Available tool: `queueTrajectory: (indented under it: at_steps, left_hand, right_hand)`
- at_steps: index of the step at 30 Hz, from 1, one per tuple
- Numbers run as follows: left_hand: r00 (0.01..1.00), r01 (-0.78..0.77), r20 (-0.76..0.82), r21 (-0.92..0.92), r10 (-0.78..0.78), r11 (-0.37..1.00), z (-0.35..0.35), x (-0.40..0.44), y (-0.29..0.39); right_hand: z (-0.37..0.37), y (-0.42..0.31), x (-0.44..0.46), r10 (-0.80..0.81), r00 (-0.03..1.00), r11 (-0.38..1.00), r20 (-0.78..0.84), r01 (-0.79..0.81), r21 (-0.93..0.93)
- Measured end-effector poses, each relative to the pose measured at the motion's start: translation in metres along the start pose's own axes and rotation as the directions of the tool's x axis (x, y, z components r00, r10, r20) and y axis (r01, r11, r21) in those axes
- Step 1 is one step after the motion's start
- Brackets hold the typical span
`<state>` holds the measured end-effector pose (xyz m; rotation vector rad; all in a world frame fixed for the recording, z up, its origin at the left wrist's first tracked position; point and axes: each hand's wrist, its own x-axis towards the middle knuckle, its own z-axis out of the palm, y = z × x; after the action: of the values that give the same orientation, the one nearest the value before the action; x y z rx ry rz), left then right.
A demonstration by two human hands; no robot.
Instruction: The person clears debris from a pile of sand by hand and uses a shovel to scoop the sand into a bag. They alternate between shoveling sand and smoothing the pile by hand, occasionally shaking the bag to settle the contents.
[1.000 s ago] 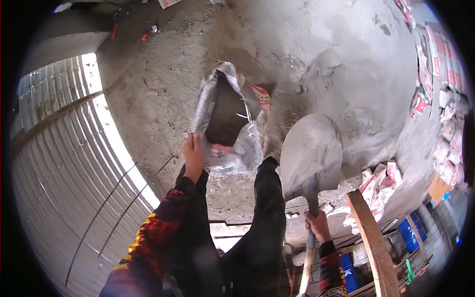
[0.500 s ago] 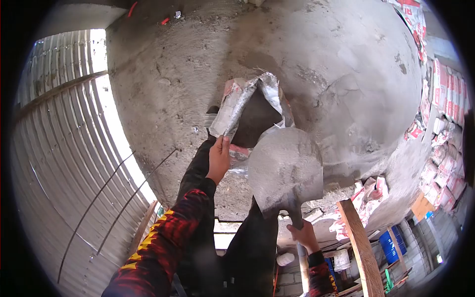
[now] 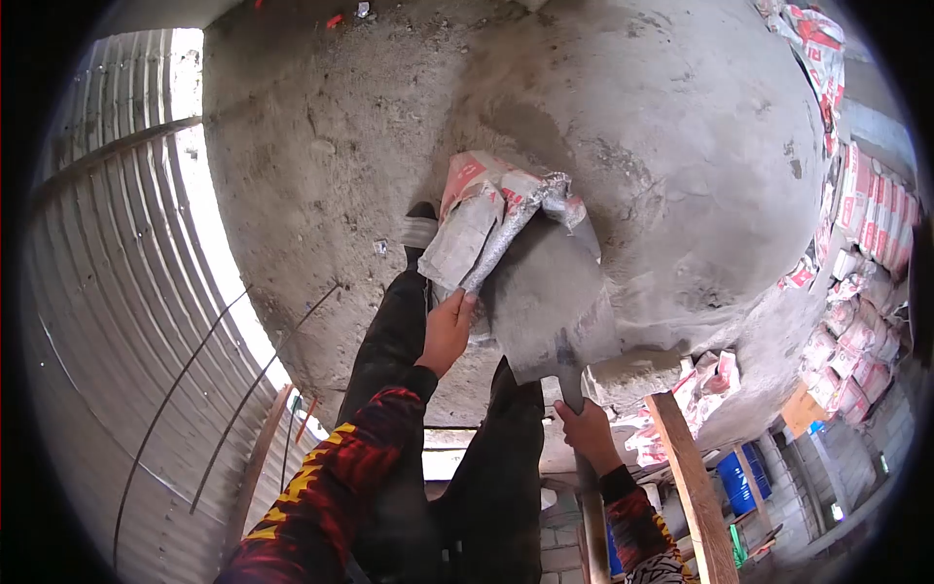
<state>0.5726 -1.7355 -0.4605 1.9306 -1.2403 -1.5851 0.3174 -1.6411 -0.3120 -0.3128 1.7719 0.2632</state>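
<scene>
A torn paper cement bag (image 3: 462, 243), white and red and dusted grey, lies on the floor ahead of my feet. My left hand (image 3: 448, 334) is closed on the near edge of its opening. My right hand (image 3: 587, 433) is wrapped round the handle of a shovel (image 3: 550, 307), close to the blade. The broad grey blade lies at the bag's open mouth, its far part covered with grey powder. Where the blade ends inside the bag is hidden by the folded paper.
Corrugated metal sheeting (image 3: 117, 321) walls the left, with thin bent rods before it. A wooden plank (image 3: 693, 487) rises at lower right. Crumpled bags (image 3: 700, 399), stacked cement bags (image 3: 871, 209) and a blue drum (image 3: 744, 482) stand to the right.
The shovel blade has moved forward into the bag's mouth. The bag's far side has folded over toward the right, narrowing the opening. Both hands keep their grip.
</scene>
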Motion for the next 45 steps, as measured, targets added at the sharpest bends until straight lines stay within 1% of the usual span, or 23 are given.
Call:
queueTrajectory:
  at_steps: [2,6,9,13,15,18,20,22,26,28,30,32,33,34,35,36,38,39,41,42,43,44,45]
  left_hand:
    - [1.0,-0.029,-0.001,0.037,0.029,0.999,0.001,-0.002,-0.005]
    - [0.999,-0.036,0.03,0.054,0.035,0.998,-0.002,-0.001,-0.004]
    - [0.998,-0.059,0.027,0.051,0.058,0.997,-0.009,0.001,-0.001]
    - [0.998,-0.062,-0.011,0.083,0.063,0.995,-0.013,0.004,0.003]
    - [1.0,-0.026,0.003,0.064,0.026,0.998,-0.014,0.01,0.001]
    - [1.0,-0.011,-0.013,0.047,0.011,0.999,-0.014,0.013,-0.005]
    - [0.999,0.009,-0.047,0.135,-0.003,0.991,-0.021,0.017,0.007]
    - [0.998,-0.034,-0.049,0.18,0.044,0.983,-0.024,0.02,0.022]
    - [0.993,-0.085,-0.057,0.256,0.103,0.963,-0.029,0.025,0.023]
    - [0.99,-0.061,-0.084,0.46,0.111,0.886,-0.029,0.023,0.032]
    - [0.972,-0.127,-0.113,0.478,0.205,0.869,-0.02,0.02,0.045]
    - [0.899,-0.327,-0.093,0.509,0.429,0.796,0.002,0.017,0.058]
    - [0.892,-0.426,0.075,0.475,0.446,0.77,0.017,0.013,0.065]
    - [0.959,-0.27,0.175,0.329,0.222,0.905,0.038,0.012,0.064]
    - [0.937,-0.33,0.264,0.462,0.228,0.823,0.058,0.017,0.063]
    - [0.935,-0.335,0.273,0.473,0.226,0.815,0.074,0.029,0.048]
    - [0.797,-0.529,0.239,0.72,0.555,0.449,0.103,0.058,0.023]
    - [0.791,-0.538,0.251,0.721,0.558,0.437,0.11,0.069,0.016]
    - [0.876,-0.384,0.244,0.875,0.417,0.295,0.12,0.085,0.003]
    - [0.869,-0.398,0.257,0.871,0.422,0.288,0.126,0.087,0.006]
    - [0.906,-0.354,0.267,0.903,0.33,0.242,0.131,0.087,0.008]
    - [0.935,-0.314,0.268,0.93,0.234,0.189,0.135,0.087,0.003]
    - [0.914,-0.359,0.302,0.914,0.272,0.19,0.135,0.088,-0.001]
  right_hand:
    - [0.001,-0.02,-0.018,0.021,1.0,0.999,-0.004,-0.021,-0.032]
    - [0.002,-0.039,-0.043,-0.054,0.998,0.996,0.016,0.053,0.071]
    - [0.004,-0.045,-0.056,-0.157,0.987,0.968,0.016,0.151,0.2]
    - [-0.002,-0.053,-0.08,-0.157,0.988,0.921,-0.004,0.148,0.359]
    - [-0.012,-0.056,-0.093,-0.039,0.999,0.956,0.024,0.03,0.292]
    - [-0.019,-0.02,-0.118,-0.034,0.999,0.978,-0.031,0.04,0.203]
    - [-0.021,0.006,-0.136,0.046,0.999,0.958,-0.005,-0.043,0.283]
    - [-0.024,0.032,-0.144,0.07,0.998,0.806,0.0,-0.057,0.589]
    - [-0.044,0.063,-0.123,0.107,0.993,0.678,0.055,-0.113,0.727]
    - [-0.043,0.086,-0.081,0.048,0.997,0.561,0.055,-0.073,0.824]
    - [-0.039,0.104,-0.03,0.034,0.999,0.614,0.038,-0.051,0.788]
    - [-0.022,0.131,0.027,-0.035,0.995,0.506,0.092,-0.062,0.86]
    - [-0.02,0.121,0.03,-0.024,0.992,0.426,0.122,-0.1,0.899]
    - [-0.009,0.13,0.047,-0.033,0.986,0.408,0.165,-0.137,0.902]
    - [0.004,0.139,0.06,-0.042,0.98,0.411,0.194,-0.16,0.898]
    - [0.018,0.148,0.071,-0.049,0.973,0.415,0.224,-0.184,0.891]
    - [0.05,0.164,0.091,-0.063,0.96,0.409,0.273,-0.225,0.885]
    - [0.06,0.165,0.097,-0.078,0.947,0.412,0.311,-0.253,0.876]
    - [0.077,0.164,0.101,-0.085,0.934,0.373,0.348,-0.294,0.88]
    - [0.084,0.161,0.104,-0.092,0.919,0.353,0.382,-0.329,0.876]
    - [0.093,0.157,0.107,-0.045,0.912,0.299,0.408,-0.378,0.876]
    - [0.096,0.157,0.111,-0.097,0.924,0.409,0.37,-0.302,0.861]
    - [0.098,0.159,0.114,-0.099,0.922,0.43,0.374,-0.299,0.852]
